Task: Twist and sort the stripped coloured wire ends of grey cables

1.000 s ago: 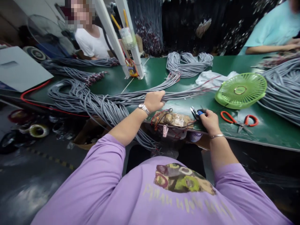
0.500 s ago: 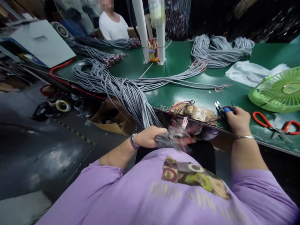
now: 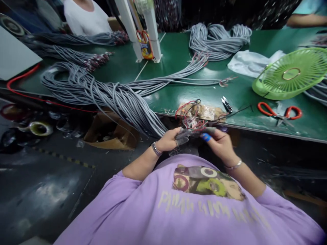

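Below the table's front edge, my left hand (image 3: 169,140) is closed round the ends of a thick bundle of grey cables (image 3: 120,98), which droops off the green table (image 3: 178,58). My right hand (image 3: 219,143), a blue cover on one fingertip, pinches the same cable ends with their red and coloured wire tips (image 3: 190,124). Small black snips (image 3: 227,104) lie on the table just above my right hand, not held.
Orange-handled scissors (image 3: 277,113) and a green fan (image 3: 291,73) lie at the right. More grey cable coils (image 3: 217,35) and a white post (image 3: 150,30) stand farther back. A cardboard box (image 3: 109,131) sits on the floor at left. Other people sit across the table.
My left hand pulled the cable ends off the table down to my lap. My right hand let go of the snips, now lying on the table, and joined the left at the cable ends.
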Motion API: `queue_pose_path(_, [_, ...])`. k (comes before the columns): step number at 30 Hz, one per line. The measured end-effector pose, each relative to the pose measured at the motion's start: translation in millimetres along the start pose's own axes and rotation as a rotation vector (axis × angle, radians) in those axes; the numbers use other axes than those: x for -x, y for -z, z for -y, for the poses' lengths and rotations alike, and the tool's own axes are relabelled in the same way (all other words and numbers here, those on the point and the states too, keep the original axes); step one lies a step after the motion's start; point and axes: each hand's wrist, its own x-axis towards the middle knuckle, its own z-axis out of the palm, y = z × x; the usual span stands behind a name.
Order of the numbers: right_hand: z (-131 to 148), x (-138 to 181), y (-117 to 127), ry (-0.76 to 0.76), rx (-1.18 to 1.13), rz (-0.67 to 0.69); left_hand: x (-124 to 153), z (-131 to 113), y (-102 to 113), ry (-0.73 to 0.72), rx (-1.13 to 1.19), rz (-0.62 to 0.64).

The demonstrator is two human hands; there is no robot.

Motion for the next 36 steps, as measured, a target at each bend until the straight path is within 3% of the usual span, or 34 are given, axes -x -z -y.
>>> queue_pose_path(2, [5,5,-22,-0.007,-0.056,0.144,3,-2,-5,-0.028,-0.128,-0.023])
queue_pose_path(6, [6,-5,-45,-0.005,-0.232,0.204,7,-6,-8,-0.090,-0.222,-0.099])
queue_pose_path(10, [9,-11,-53,0.068,-0.284,0.267,16,-5,-5,-0.187,-0.099,-0.121])
queue_pose_path(13, [16,-10,-56,0.142,-0.251,0.324,29,-4,-2,-0.159,0.006,-0.130])
queue_pose_path(17, [19,-6,-59,0.218,-0.210,0.378,42,-8,2,-0.165,-0.038,-0.189])
queue_pose_path(21, [11,4,-65,0.083,-0.217,0.322,47,-13,5,-0.215,-0.010,-0.234])
queue_pose_path(25, [0,13,-70,-0.106,-0.354,0.170,53,-16,11,-0.221,0.356,-0.520])
queue_pose_path(28, [-4,15,-73,-0.157,-0.393,0.218,59,-13,17,-0.246,0.552,-0.651])
queue_pose_path(33, [-4,14,-84,-0.227,-0.469,0.326,66,-7,13,-0.112,0.334,-0.558])
queue_pose_path(36, [1,10,-92,-0.268,-0.518,0.375,63,-9,7,-0.104,0.211,-0.524])
